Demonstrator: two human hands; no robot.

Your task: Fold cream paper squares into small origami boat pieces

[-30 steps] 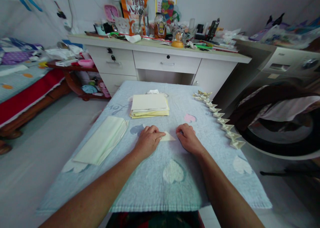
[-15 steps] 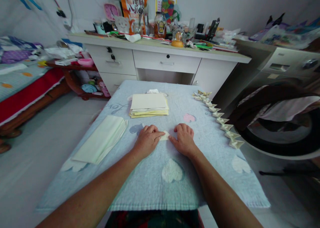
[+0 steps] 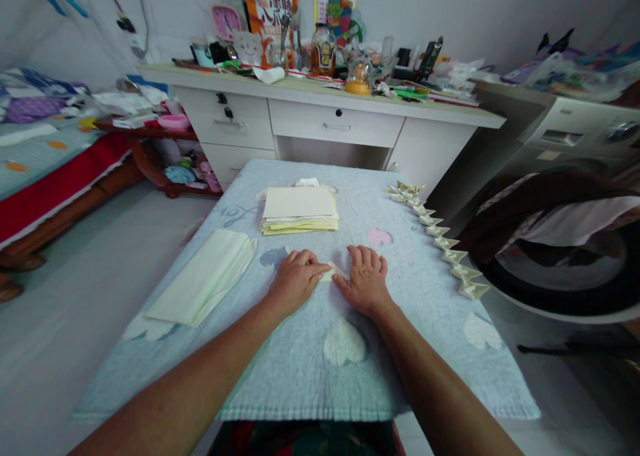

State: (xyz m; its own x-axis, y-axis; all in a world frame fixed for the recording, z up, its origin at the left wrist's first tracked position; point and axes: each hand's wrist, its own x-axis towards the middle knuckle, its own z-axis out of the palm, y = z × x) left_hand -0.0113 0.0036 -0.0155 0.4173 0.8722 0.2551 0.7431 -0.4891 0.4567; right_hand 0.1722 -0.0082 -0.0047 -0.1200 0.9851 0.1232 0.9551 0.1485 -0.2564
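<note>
A small folded piece of cream paper (image 3: 327, 275) lies on the cloth-covered table (image 3: 280, 369) between my hands. My left hand (image 3: 296, 277) is closed at the paper's left side, thumb and forefinger pressed on it. From the right, my right hand (image 3: 366, 279) lies flat with its fingers spread, the thumb touching the paper's right end. Beyond the hands sits a stack of cream and yellow paper sheets (image 3: 300, 203). Along the right edge runs a row of folded paper pieces (image 3: 450, 246) with pointed ends.
Folded pale green paper (image 3: 205, 276) lies at the table's left. Behind the table stands a white desk (image 3: 335, 113) crowded with jars, bags and a pink clock (image 3: 226, 21). A washing machine (image 3: 560, 149) is at the right, a bed (image 3: 45, 149) at the left.
My right hand has flattened and its fingers have spread a little over the paper's right side. My left hand keeps its place on the paper. The camera view has shifted slightly.
</note>
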